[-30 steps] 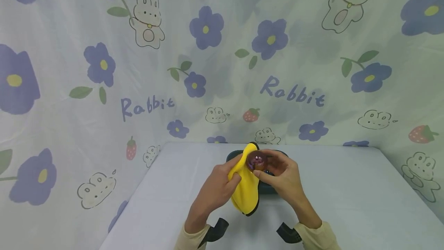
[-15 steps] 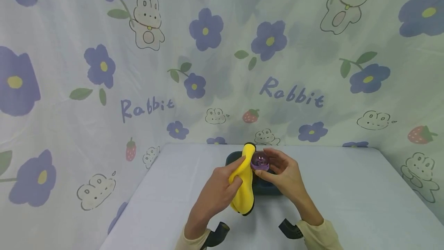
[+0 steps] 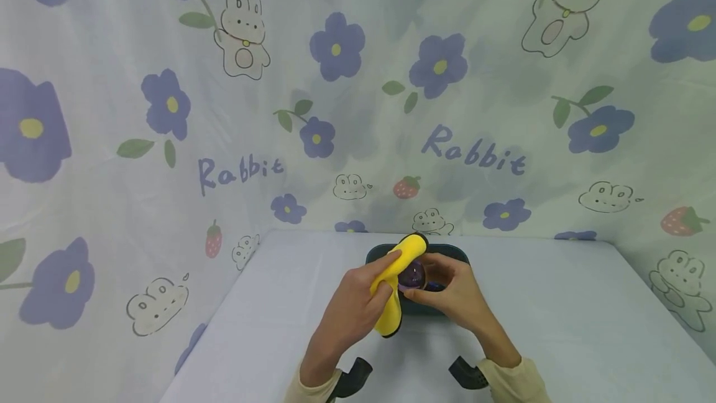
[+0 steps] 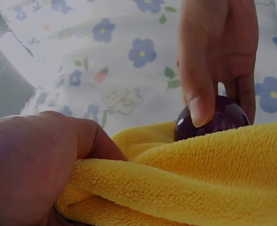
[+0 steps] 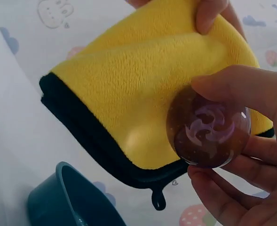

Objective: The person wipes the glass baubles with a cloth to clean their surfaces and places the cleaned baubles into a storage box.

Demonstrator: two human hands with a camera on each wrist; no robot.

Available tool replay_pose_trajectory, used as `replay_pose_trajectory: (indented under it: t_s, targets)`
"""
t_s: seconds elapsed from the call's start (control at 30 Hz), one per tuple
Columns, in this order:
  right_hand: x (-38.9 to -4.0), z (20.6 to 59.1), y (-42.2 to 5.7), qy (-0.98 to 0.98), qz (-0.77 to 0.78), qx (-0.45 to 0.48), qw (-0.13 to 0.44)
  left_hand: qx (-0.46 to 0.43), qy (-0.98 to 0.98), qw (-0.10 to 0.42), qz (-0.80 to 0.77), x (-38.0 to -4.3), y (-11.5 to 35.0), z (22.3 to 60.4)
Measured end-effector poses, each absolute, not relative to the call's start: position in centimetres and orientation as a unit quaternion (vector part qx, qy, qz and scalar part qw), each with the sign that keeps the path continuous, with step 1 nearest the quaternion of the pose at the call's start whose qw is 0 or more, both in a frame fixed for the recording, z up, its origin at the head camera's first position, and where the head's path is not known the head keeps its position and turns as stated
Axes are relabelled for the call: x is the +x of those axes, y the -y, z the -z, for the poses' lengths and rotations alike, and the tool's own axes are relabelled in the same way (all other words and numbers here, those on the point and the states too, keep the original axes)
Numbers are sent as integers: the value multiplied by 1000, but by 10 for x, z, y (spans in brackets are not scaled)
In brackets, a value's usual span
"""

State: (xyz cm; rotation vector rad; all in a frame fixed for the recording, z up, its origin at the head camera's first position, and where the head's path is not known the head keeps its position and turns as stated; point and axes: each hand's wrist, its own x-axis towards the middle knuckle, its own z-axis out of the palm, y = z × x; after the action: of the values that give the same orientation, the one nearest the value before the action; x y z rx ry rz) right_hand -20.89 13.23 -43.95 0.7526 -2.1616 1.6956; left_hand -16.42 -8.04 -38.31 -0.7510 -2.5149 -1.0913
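My right hand (image 3: 454, 285) pinches a clear purple glass ball (image 5: 209, 129) between thumb and fingers; a pale swirl shows inside it. My left hand (image 3: 352, 300) grips a folded yellow plush cloth (image 5: 124, 94) with a dark edge and a small hanging loop. In the head view the cloth overlaps the ball's left side. From the left wrist, the ball (image 4: 216, 120) shows just behind the cloth's upper fold, under the right thumb. Both hands are raised over the dark teal basin (image 3: 427, 311), whose rim shows low in the right wrist view.
Something dark and shiny (image 3: 435, 287) lies inside the basin, partly hidden by the right hand. A white-covered table (image 3: 559, 303) spreads around it. Behind hangs a curtain (image 3: 369, 111) printed with flowers and rabbits. Black curved pieces (image 3: 353, 378) sit at both wrists.
The cloth's top end has tipped to the right over the ball, and its lower part looks narrower. The ball has come slightly lower and left with the right hand.
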Motion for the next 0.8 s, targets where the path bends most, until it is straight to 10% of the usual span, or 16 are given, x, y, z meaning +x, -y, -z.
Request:
replay_pose_trajectory:
  t_s: [0.8]
  targets:
    - [-196, 427, -125, 672, -643, 332, 157, -269, 862, 138, 407, -177, 85, 386]
